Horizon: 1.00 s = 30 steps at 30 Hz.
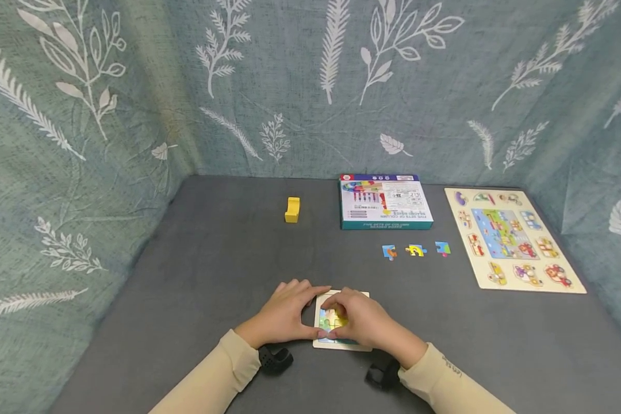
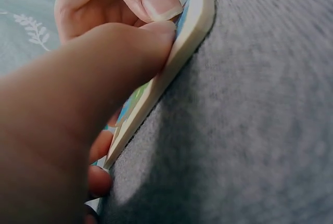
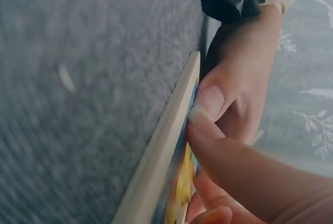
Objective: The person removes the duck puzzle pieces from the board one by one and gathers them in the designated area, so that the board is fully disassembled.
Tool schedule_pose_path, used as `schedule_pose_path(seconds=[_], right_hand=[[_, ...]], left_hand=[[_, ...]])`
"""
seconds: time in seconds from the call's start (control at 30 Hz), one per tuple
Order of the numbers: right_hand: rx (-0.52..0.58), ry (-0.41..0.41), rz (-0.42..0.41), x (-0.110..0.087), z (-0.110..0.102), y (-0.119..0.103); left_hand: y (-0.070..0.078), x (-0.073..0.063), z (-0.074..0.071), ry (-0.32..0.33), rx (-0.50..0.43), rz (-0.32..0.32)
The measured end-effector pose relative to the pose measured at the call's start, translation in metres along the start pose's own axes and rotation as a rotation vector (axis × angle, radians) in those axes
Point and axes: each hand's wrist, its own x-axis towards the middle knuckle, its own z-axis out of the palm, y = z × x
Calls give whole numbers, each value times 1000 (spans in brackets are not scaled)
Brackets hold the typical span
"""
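Observation:
A small jigsaw board [image 1: 343,346] with a pale wooden rim lies flat on the table, close to the person. My left hand [image 1: 284,313] holds its left side, thumb at the near corner and fingers along the far-left corner. Over the picture, my right hand [image 1: 364,319] has its thumb and fingers curled round jigsaw pieces [image 1: 328,322], with blue, green and yellow showing between them. The two thumb tips meet at the near rim, as the left thumb [image 2: 156,39] shows in the left wrist view. The right hand covers much of the board's right half.
Loose puzzle pieces [image 1: 416,250] lie in a row beyond the right hand. Behind them is a flat toy box [image 1: 385,201]. A larger picture board [image 1: 517,241] lies at the right, and a yellow block [image 1: 292,210] stands farther back. Patterned cloth hangs around the table.

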Motion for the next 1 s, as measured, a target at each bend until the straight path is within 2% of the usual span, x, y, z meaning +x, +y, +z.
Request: schedule_pose_path(seconds=[0.17,0.4,0.53,0.67,0.77,0.87,1.0], right_hand=[[60,-7,-2,1,-4,3],[288,-32,-35,-1,-5,4],[364,-7,14,-3,-6,2],[436,58,61,-6,-25,10],[415,162,111,-11,-49,27],[313,258,181,-16,-69,48],[147,281,229,-20,-77,72]], left_hand=[[2,1,-1,-12,-12,-6],[2,0,-1,-11,-12,-12],[1,0,-1,-9,-8,-18],[1,1,-2,-9,0,-24],[1,3,0,-10,8,-21],[1,3,1,-12,7,-24],[0,1,2,-11,6,-29]])
